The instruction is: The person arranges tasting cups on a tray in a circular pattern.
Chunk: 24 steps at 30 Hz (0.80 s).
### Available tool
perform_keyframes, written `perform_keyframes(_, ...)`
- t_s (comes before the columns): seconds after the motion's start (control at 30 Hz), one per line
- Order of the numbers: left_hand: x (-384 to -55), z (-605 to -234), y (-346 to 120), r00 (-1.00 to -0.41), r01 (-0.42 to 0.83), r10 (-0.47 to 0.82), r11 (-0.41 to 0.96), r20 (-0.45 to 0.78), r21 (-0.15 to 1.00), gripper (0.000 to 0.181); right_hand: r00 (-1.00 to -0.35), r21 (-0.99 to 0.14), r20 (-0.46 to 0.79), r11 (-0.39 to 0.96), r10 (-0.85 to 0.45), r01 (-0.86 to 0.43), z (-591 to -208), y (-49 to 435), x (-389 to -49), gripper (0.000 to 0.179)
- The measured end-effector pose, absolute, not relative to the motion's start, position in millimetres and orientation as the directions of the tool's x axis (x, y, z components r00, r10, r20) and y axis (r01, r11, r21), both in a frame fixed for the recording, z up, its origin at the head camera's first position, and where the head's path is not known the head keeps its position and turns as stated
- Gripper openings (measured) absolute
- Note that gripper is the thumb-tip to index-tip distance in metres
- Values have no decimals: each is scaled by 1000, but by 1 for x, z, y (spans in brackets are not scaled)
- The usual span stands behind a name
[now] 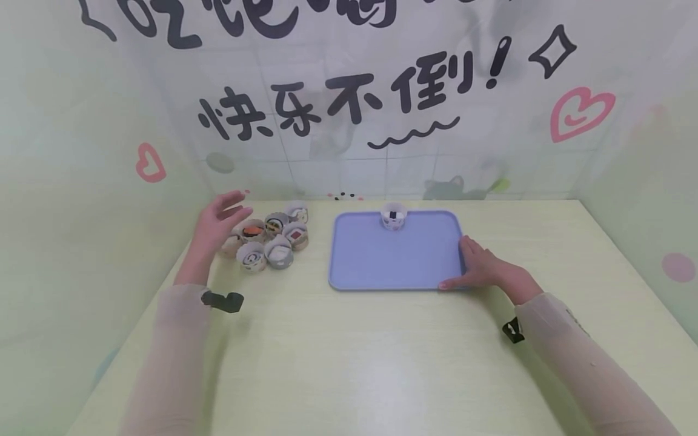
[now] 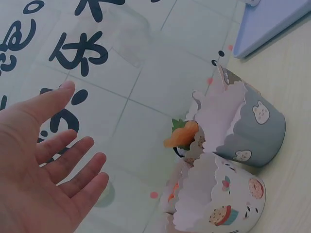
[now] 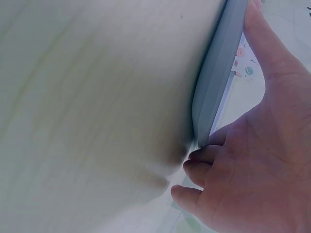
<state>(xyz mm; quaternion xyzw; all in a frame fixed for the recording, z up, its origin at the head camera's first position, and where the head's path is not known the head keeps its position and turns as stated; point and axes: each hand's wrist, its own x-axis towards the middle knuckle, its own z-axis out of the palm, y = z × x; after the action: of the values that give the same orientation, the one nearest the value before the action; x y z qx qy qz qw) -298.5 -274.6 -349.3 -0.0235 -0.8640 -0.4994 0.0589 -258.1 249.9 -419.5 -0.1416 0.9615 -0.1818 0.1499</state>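
My left hand point(image 1: 214, 219) hovers with spread fingers and holds nothing, over the left side of a cluster of paper cupcake cups. A grey cup with rabbit prints point(image 2: 265, 131) and a white patterned cup point(image 2: 243, 199) stand beside it. Within the cluster, one cup holds an orange-topped piece like salmon sushi point(image 1: 252, 230). My right hand point(image 1: 482, 266) holds the near right corner of a blue tray point(image 1: 395, 257), thumb at the front edge and fingers along the right side. One paper cup point(image 1: 394, 218) with a white and black piece in it stands at the tray's far edge.
The pale wooden table point(image 1: 354, 351) meets a covered wall point(image 1: 338, 169) with black writing just behind the tray and cups. Side walls rise at left and right. A black strap piece point(image 1: 223, 301) sticks out from the left sleeve.
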Motion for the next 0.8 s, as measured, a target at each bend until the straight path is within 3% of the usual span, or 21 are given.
perform_keyframes(0.8,-298,-387,-316,-981,-55,-184,535,53,843,74,-920,-400,-214,889,-329,-225,-420,250,-259,129)
